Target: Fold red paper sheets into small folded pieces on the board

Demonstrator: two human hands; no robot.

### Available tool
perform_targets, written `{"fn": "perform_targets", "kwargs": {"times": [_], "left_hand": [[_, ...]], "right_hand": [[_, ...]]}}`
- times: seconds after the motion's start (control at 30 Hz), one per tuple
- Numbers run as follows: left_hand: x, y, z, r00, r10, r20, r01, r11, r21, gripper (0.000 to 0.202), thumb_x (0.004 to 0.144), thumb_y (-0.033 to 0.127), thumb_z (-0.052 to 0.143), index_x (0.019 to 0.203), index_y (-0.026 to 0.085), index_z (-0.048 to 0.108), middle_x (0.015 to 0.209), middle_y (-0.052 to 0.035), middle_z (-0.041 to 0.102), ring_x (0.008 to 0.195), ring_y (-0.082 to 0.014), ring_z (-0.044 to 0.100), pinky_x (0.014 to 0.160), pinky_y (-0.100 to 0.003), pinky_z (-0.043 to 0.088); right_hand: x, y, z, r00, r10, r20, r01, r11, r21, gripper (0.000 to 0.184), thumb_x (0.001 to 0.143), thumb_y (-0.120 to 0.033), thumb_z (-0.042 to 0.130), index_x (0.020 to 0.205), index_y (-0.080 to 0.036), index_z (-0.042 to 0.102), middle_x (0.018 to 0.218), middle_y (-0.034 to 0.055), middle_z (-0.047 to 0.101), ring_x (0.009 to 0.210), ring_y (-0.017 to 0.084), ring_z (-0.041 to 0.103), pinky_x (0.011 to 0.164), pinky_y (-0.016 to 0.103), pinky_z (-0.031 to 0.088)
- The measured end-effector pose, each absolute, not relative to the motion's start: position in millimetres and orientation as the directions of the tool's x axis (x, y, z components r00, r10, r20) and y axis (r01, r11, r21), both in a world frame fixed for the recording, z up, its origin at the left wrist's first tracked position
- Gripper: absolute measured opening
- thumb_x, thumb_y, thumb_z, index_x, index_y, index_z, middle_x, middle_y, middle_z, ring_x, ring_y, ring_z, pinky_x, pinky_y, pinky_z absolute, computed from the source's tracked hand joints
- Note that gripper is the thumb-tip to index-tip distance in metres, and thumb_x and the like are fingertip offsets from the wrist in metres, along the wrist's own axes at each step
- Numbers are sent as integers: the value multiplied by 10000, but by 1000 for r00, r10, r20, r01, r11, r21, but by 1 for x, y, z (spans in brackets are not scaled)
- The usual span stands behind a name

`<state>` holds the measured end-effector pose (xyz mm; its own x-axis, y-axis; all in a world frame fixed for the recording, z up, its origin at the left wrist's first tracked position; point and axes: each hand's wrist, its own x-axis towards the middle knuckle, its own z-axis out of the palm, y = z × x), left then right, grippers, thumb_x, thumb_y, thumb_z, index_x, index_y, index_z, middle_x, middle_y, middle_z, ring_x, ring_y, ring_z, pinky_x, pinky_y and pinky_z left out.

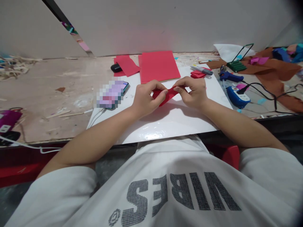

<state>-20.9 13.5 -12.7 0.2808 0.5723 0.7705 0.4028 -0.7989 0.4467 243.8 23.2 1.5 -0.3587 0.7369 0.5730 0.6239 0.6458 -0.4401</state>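
A small piece of red paper [167, 97] is held up between both hands, a little above a white board [156, 126]. My left hand [147, 97] pinches it between thumb and index finger near its upper middle. On the other side, my right hand [193, 93] pinches the paper's upper right corner, fingertips close to those of the left. The left part of the piece is partly hidden behind my left fingers. Behind the hands, larger red sheets [159, 66] lie stacked at the board's far edge.
A phone [113, 94] with a white cable lies left. A grey utility knife [202, 70] rests by small red pieces [197, 74]. To the right are a blue glue gun [230, 76], a blue power socket [238, 97] with black cords, and brown sheets [272, 75]. A black mouse-like object [115, 68] sits behind.
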Motion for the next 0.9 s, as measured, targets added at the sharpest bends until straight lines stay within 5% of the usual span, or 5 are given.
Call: {"fn": "perform_targets", "kwargs": {"times": [0.13, 0.27, 0.47, 0.7, 0.9], "left_hand": [[-20, 13, -14, 282, 650, 705, 421, -744, 518, 310, 1163, 552, 844, 1117, 247, 884, 1042, -62, 953, 891, -218, 866, 834, -370, 692], [-15, 12, -17, 290, 721, 629, 396, -689, 606, 412, 1008, 604, 1030, 1146, 235, 910, 1076, -66, 961, 943, -258, 886, 877, -376, 713], [-12, 11, -20, 264, 745, 612, 357, -665, 656, 548, 967, 610, 1089, 1357, 296, 866, 1374, -89, 951, 1161, -304, 932, 1025, -414, 746], [-12, 18, -24, 223, 739, 636, 357, -669, 652, 660, 964, 625, 1048, 1450, 292, 751, 1479, -121, 874, 1411, -385, 865, 1164, -515, 736], [-9, 17, -19, 207, 786, 583, 214, -618, 757, 688, 976, 701, 1030, 1431, 278, 733, 1332, -128, 895, 1082, -316, 909, 869, -450, 763]], "right_hand": [[244, 27, -2, -351, 717, 603, 623, 659, -421, 292, 1197, -493, 692, 1213, -294, 905, 1088, 92, 922, 989, 311, 854, 961, 461, 656], [244, 38, -15, -370, 544, 753, 521, 793, -317, 301, 1216, -457, 652, 1179, -269, 885, 1039, 70, 908, 871, 272, 834, 889, 442, 654], [242, 49, -26, -406, 407, 819, 500, 848, -174, 289, 1251, -353, 615, 1205, -264, 886, 1032, 69, 926, 886, 273, 860, 870, 441, 674], [249, 54, -22, -320, 521, 792, 562, 777, -284, 243, 1254, -444, 684, 1253, -289, 872, 1075, 89, 909, 944, 315, 867, 980, 523, 735], [259, 66, -15, -194, 573, 797, 450, 773, -446, 374, 1272, -623, 707, 1218, -287, 863, 1114, 84, 874, 1054, 305, 870, 1044, 527, 759]]}}
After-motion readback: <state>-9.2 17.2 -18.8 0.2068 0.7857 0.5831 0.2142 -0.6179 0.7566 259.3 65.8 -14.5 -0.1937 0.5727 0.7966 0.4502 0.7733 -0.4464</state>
